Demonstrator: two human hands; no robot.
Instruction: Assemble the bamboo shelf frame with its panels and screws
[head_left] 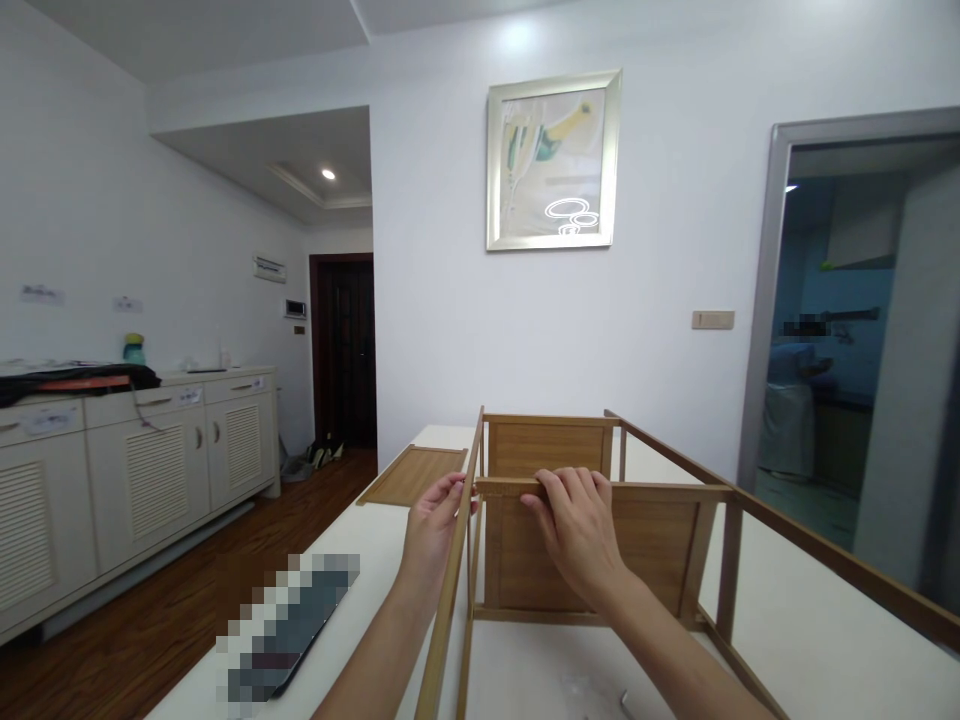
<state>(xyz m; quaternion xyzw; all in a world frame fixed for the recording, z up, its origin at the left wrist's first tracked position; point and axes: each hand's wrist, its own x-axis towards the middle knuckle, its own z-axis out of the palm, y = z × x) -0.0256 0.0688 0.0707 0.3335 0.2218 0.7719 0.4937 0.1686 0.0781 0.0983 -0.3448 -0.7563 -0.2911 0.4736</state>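
A brown wooden frame with slatted-looking panels lies across the white table. My right hand (pixel 579 515) is closed over the top edge of its nearer wooden panel (pixel 652 545), thumb on the near face. At the left, my left hand (pixel 435 520) pinches at the outer side of the long wooden rail (pixel 452 575), level with that panel's corner. Whatever its fingertips hold is hidden or too small to name. Another upright panel (pixel 547 445) stands farther back between the rails. The right-hand rail (pixel 675 460) runs toward me past my right forearm.
A loose wooden panel (pixel 416 474) lies on the white table (pixel 382 545) at the left. Nearer is a dark, partly pixelated flat device (pixel 311 610). A small bent metal piece (pixel 625 703) lies inside the frame. White cabinets (pixel 161 450) line the left wall.
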